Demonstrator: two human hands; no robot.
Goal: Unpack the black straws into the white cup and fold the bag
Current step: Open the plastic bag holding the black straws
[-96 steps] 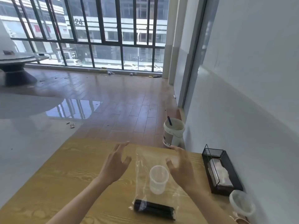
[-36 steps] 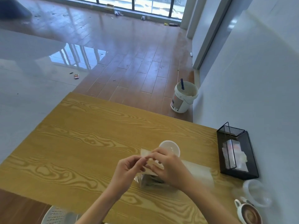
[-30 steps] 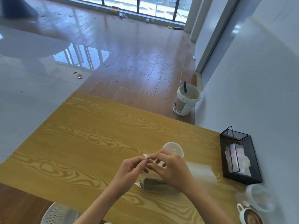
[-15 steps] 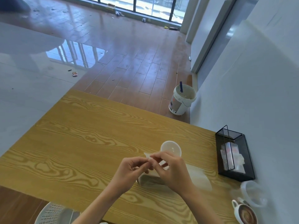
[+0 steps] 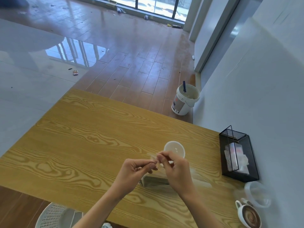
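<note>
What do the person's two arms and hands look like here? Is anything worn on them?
Both forearms are bare, with no sleeves in view. The left hand and the right hand wear no gloves; no watch, bracelet or ring is visible. The fingers are bare too.

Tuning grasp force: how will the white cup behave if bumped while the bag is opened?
The cup looks thin, translucent and empty, so probably very light and easy to slide or tip. It stands upright just beyond both hands, left and right, so a nudge seems plausible.
</note>
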